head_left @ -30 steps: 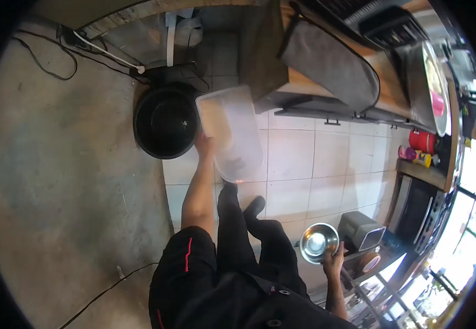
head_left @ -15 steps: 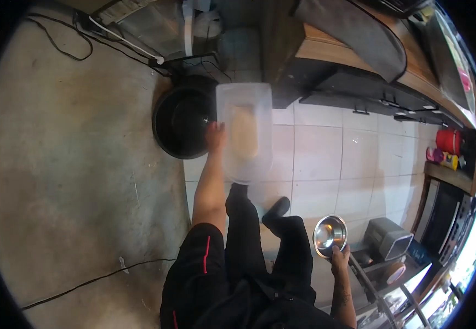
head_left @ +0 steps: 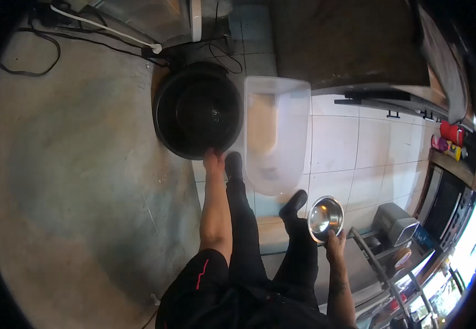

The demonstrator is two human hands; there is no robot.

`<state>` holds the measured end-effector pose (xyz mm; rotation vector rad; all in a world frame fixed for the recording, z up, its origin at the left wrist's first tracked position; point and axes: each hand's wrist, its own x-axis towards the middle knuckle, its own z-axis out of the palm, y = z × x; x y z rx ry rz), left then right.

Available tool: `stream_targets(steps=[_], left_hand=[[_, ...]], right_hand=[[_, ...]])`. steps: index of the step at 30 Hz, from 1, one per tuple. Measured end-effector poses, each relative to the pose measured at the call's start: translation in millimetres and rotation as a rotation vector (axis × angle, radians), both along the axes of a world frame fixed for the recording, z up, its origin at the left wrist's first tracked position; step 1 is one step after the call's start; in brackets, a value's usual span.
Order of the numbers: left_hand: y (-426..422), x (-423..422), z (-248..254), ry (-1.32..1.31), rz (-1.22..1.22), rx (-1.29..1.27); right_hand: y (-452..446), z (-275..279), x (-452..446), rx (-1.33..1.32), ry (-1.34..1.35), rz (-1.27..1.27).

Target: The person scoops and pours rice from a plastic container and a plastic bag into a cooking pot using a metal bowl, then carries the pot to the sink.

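Note:
My left hand (head_left: pixel 214 160) is at the near rim of a round black tub (head_left: pixel 164 129), its fingers bent over the edge. The inside of the tub is dark, with a few shiny spots at the bottom. My right hand (head_left: pixel 335 245) grips a shiny metal bowl (head_left: pixel 326 219) by its rim, the bowl's inside facing up. Right beside the tub is a translucent plastic bin (head_left: pixel 291 137) with one rounded end. A pale tan mass (head_left: pixel 263 123) shows in it; I cannot tell what it is.
Dark cabinets (head_left: pixel 353 44) are at the top right. Cables (head_left: pixel 106 41) lie on the concrete floor at the upper left. A metal rack (head_left: pixel 377 260) and a grey container (head_left: pixel 394 222) stand right of my right hand. My feet are on the tiles below the bin.
My left hand has let go of the plastic bin and moved to the tub's rim. The bin now sits farther right, apart from my hand. The metal bowl stays in my right hand.

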<state>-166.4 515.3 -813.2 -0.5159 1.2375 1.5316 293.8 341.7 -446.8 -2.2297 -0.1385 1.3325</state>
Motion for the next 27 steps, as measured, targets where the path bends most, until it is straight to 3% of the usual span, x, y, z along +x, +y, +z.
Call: stream_targets(steps=[5,9,11,12,13,14,16,18,19,21,22,24,27], left_hand=[[71.9,-11.6,42.9,-0.03,-0.003,-0.084],[107.5,-6.1,150.9,-0.171,-0.191,-0.283],[121.8,23.6,203.5,-0.027,-0.347,-0.592],[129.1,34.6,204.5,0.245,-0.705,-0.283],[147.2,47.2,214.6,0.685,-0.917,-0.079],[172.5,60.2,228.9,1.128,-1.096,0.15],[232.1,88.2,243.3,1.873,-1.055,0.402],[285.3,104.2,207.3,2.258,-1.13,0.573],[307.6,113.7,201.5,2.278,-1.116,0.6],[318.9,127.0,190.2,1.88,-2.022,0.071],[307.9,126.1,190.9,1.902,-2.059,0.093],[301.6,130.1,203.0,2.236,-1.985,0.414],[231.7,141.9,266.6,2.105,-1.859,0.819]], right_hand=[[20.8,30.1,-47.2,-0.019,-0.01,0.079],[11.7,25.3,-66.8,0.01,0.036,-0.022],[1.8,13.6,-70.2,0.047,0.06,-0.07],[-2.5,5.6,-71.5,0.036,0.054,-0.023],[-8.6,1.1,-71.4,0.016,0.05,0.025],[3.0,5.8,-93.5,0.15,0.071,-0.175],[-4.0,-5.8,-96.7,0.192,0.065,-0.232],[-10.8,-23.1,-90.8,0.236,0.053,-0.278],[-12.9,-35.1,-83.9,0.26,0.059,-0.295],[-26.9,-54.6,-84.2,0.43,-0.061,-0.052],[-18.5,-51.4,-92.5,0.49,-0.101,-0.096],[-8.2,-53.9,-95.0,0.479,-0.347,0.139],[5.7,-64.1,-112.1,0.671,-0.509,0.248]])
